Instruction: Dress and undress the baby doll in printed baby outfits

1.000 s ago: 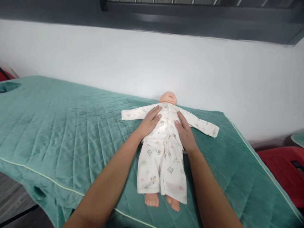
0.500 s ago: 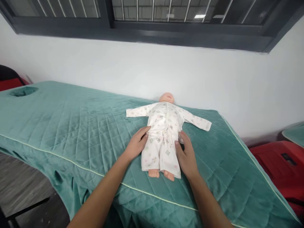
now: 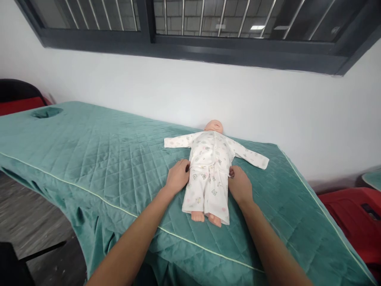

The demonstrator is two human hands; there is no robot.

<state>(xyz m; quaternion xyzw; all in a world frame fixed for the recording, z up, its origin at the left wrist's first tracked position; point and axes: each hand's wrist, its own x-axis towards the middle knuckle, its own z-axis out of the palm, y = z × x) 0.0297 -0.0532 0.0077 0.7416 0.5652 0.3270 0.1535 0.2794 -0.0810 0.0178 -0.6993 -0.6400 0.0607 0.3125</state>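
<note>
I see plastic baby doll in white printed cotton suit (image 3: 210, 174) flat on back on teal quilted bed cover (image 3: 104, 159), near wall. My left hand (image 3: 177, 176) and right hand (image 3: 240, 186) flank waist, fingers curled narrow, pinching suit fabric; even grip likely steadies it.

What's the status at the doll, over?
Left hand and right hand curled against waist of doll, one each side; grip unclear. Doll on its back, dressed, on green quilted cover. Nothing between hands and doll.
</note>
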